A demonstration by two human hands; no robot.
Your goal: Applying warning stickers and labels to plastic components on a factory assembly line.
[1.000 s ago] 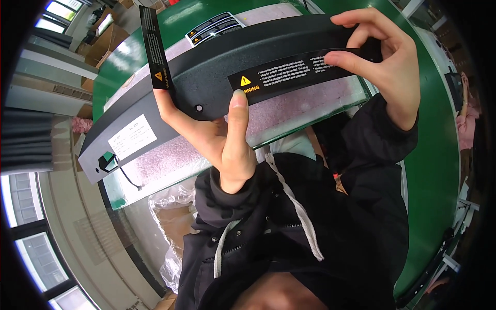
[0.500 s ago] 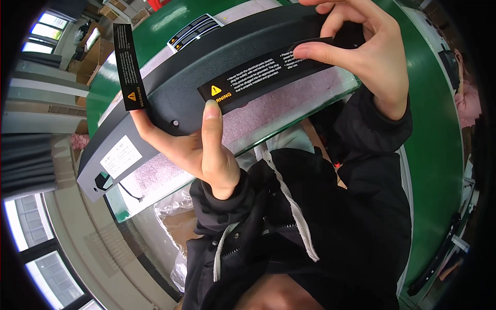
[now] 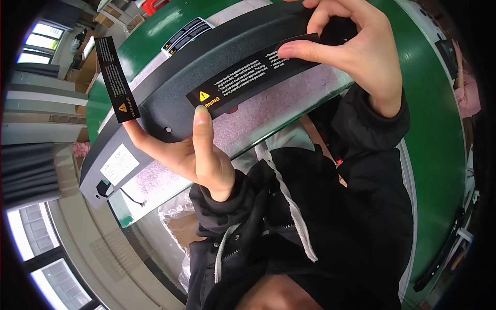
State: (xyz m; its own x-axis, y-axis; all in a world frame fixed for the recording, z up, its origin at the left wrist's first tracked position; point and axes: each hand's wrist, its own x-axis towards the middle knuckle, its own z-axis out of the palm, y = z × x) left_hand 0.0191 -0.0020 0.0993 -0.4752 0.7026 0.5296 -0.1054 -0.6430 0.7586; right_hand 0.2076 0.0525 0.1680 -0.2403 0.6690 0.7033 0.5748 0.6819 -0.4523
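Note:
A long curved dark-grey panel [image 3: 165, 101] lies slanting across a pink speckled foam pad [image 3: 253, 124]. Over it, my right hand [image 3: 369, 57] pinches the right end of a black label [image 3: 240, 77] bearing a yellow triangle and small white print. The thumb of my left hand [image 3: 209, 163] presses that label's lower left corner. From the tip of my left index finger, a second black label [image 3: 114, 77] sticks up. My left thumb and index finger are spread apart. Whether the first label's underside touches the panel, I cannot tell.
Near the panel's left end is a white printed sticker [image 3: 120, 164]. Behind the panel lies a sheet of similar labels [image 3: 187, 36]. The green tabletop [image 3: 434, 170] curves round on the right, with a person's pink sleeve [image 3: 467, 98] beyond it. Crinkled clear plastic [image 3: 178, 214] sits below the table edge.
Both hands and the label between them appear shifted slightly left. The label on my left index finger now leans further left at its top.

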